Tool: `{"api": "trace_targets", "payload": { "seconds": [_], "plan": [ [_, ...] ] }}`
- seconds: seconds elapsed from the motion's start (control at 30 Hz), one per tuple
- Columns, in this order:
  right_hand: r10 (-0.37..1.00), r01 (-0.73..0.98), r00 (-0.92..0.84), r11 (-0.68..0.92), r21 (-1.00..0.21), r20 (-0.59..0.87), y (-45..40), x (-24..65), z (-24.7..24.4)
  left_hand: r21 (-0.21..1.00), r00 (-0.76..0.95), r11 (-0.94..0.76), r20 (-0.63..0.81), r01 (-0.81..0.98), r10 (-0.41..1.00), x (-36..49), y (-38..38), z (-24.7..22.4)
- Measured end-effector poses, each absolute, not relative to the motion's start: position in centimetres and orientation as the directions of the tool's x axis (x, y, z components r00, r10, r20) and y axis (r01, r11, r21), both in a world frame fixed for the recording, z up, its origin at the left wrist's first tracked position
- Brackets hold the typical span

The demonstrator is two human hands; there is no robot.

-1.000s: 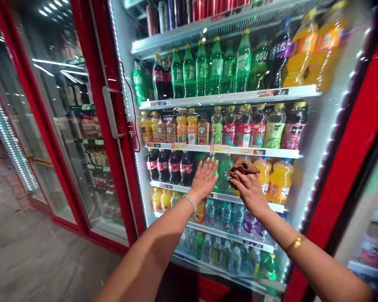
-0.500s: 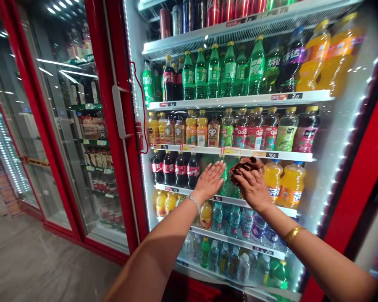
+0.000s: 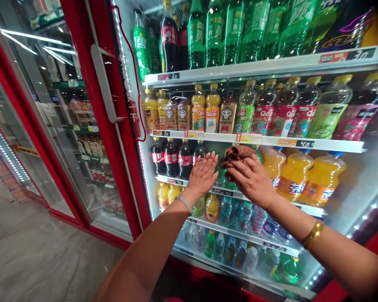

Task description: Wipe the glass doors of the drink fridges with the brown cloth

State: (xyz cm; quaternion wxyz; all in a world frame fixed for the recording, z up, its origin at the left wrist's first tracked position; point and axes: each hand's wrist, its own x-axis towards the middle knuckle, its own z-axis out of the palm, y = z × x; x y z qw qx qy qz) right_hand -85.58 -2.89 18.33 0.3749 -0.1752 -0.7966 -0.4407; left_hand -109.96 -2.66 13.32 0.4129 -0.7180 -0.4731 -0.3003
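My left hand [image 3: 204,173] lies flat with fingers stretched out, seemingly on the cooler's glass front, over a row of cola bottles [image 3: 185,159]. A silver bracelet circles its wrist. To its right, my right hand [image 3: 250,176] grips a bunched brown cloth [image 3: 236,155] and presses it toward the same glass. Part of the cloth is hidden under the fingers. A gold bangle sits on the right forearm. Behind the cloth are green bottles, mostly covered, and large orange soda bottles [image 3: 294,172] stand just right of it.
Bottled juices [image 3: 206,109] and green soda bottles [image 3: 236,33] fill the shelves above. Smaller bottles [image 3: 212,207] stand on the lower shelves. A red door frame with a white handle [image 3: 103,84] is at left, beside another glass-doored cooler [image 3: 91,163]. Grey floor [image 3: 50,251] lies below.
The view has come closer to the cooler, so the shelves look larger. My right hand and the cloth have shifted slightly left and up in view; my left hand stays flat.
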Motion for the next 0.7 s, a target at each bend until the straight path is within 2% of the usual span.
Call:
{"api": "trace_targets", "payload": {
  "seconds": [0.1,0.23,0.3,0.37,0.47,0.7],
  "plan": [
    [-0.092,0.515,-0.737,0.566,0.644,0.669,-3.3,-87.6,16.1,-0.32,0.388,-0.223,0.807,0.921,0.445,-111.1,-2.9,12.7],
    [-0.149,0.345,-0.841,0.592,0.728,0.521,-2.7,-90.0,19.6,-0.319,0.39,-0.226,0.795,0.92,0.465,-113.4,-3.1,12.4],
    [-0.121,0.39,-0.823,0.59,0.707,0.555,-2.3,-90.1,22.0,-0.309,0.379,-0.222,0.795,0.925,0.474,-114.2,-3.3,12.5],
    [-0.082,0.498,-0.747,0.587,0.638,0.659,-2.0,-89.7,23.3,-0.297,0.365,-0.215,0.797,0.93,0.482,-114.9,-3.5,12.6],
    [-0.085,0.578,-0.652,0.587,0.567,0.754,-2.1,-89.5,22.6,-0.264,0.326,-0.192,0.805,0.945,0.495,-115.9,-3.9,12.6],
    [-0.099,0.461,-0.748,0.633,0.621,0.656,-3.0,-95.0,18.7,-0.251,0.317,-0.194,0.785,0.948,0.532,-118.2,-4.9,11.9]
  ]
}}
